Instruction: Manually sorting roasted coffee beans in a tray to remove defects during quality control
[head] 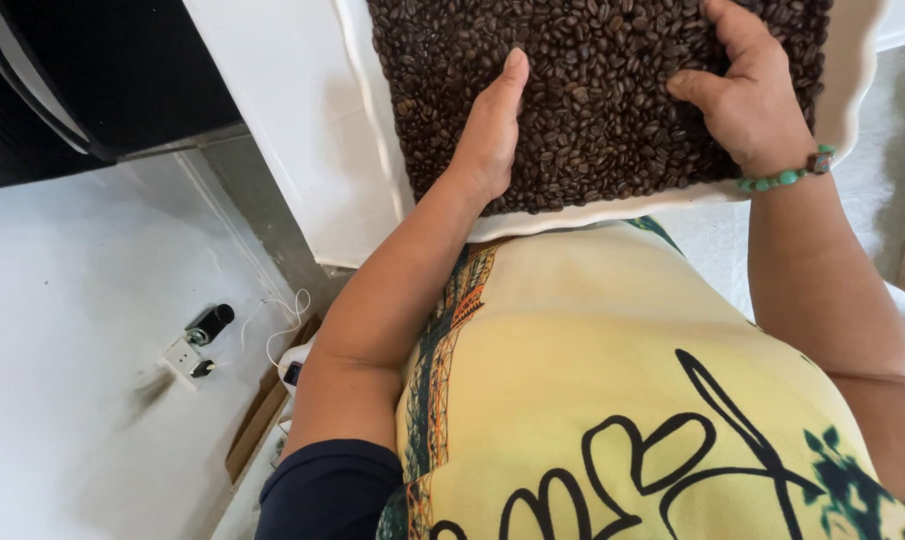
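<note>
A white tray (382, 130) with a scalloped rim holds a thick layer of dark roasted coffee beans (592, 90). My left hand (489, 135) lies flat on the beans near the tray's front left, fingers together and stretched out. My right hand (747, 95) rests on the beans at the right, fingers curled into them with the thumb pointing left. A green bead bracelet (787, 175) circles my right wrist. The tray's front rim is pressed close to my yellow patterned shirt (612, 380).
The tray sits on a white table (272, 110). A black appliance (82, 70) stands at the upper left. On the white wall or floor at the left, a socket (187, 358) holds a black plug and a white cable (287, 325).
</note>
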